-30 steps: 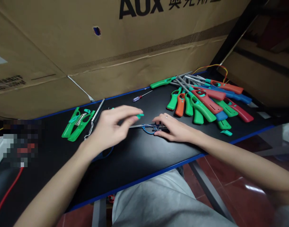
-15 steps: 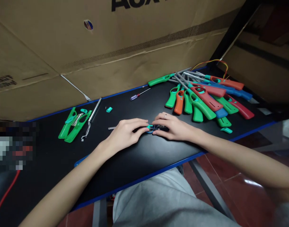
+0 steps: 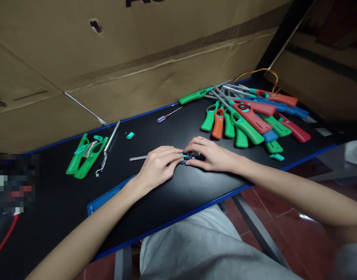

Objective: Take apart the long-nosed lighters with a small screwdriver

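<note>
My left hand [image 3: 161,164] closes its fingers on the left part of an opened lighter [image 3: 192,155], whose metal tube [image 3: 138,158] sticks out to the left beneath it. On the right part my right hand [image 3: 209,153] is closed, with a ring on one finger. Dark inner parts, a bit of turquoise and a blue edge show between the fingertips; the rest is hidden by the hands. A blue shell half [image 3: 108,196] lies on the table, partly under my left forearm.
A pile of lighters [image 3: 245,116] lies at the right. Behind my hands is a screwdriver [image 3: 163,118]. Green shell halves [image 3: 89,161], a loose metal tube with wires [image 3: 112,137] and a turquoise piece [image 3: 130,135] lie left. Cardboard [image 3: 137,58] borders the back.
The view has shifted slightly, so more of the blue shell half and the metal tube shows. My left fingers have drawn closer together; both hands stay on the lighter.
</note>
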A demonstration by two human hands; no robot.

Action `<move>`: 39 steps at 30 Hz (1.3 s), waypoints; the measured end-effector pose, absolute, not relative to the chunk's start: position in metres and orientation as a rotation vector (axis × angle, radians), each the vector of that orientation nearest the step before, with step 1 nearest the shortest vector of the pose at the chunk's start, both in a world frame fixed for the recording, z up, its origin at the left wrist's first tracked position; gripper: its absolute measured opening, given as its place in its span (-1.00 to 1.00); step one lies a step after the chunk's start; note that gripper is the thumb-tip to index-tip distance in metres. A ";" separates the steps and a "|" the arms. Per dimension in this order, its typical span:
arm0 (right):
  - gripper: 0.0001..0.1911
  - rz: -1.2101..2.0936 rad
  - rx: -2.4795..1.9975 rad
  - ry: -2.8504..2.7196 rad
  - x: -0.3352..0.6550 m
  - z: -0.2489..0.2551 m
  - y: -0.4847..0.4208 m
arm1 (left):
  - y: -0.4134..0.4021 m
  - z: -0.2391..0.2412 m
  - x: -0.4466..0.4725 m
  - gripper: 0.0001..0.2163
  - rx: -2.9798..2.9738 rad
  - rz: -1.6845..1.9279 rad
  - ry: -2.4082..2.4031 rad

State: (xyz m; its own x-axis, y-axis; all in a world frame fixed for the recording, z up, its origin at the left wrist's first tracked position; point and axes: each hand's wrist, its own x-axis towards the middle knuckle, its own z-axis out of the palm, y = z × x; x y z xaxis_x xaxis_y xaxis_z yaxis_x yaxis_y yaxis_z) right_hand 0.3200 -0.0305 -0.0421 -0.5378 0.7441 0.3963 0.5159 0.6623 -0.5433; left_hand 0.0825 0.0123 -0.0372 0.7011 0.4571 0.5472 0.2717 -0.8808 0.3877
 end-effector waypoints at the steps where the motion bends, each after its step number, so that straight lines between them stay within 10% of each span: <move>1: -0.69 0.486 -0.973 -2.264 0.320 -0.042 -0.031 | 0.011 -0.039 0.083 -0.90 2.635 0.986 0.585; 39: -0.73 0.219 -1.171 -2.099 0.303 -0.032 -0.043 | -0.008 -0.043 0.085 -0.84 2.793 1.109 0.809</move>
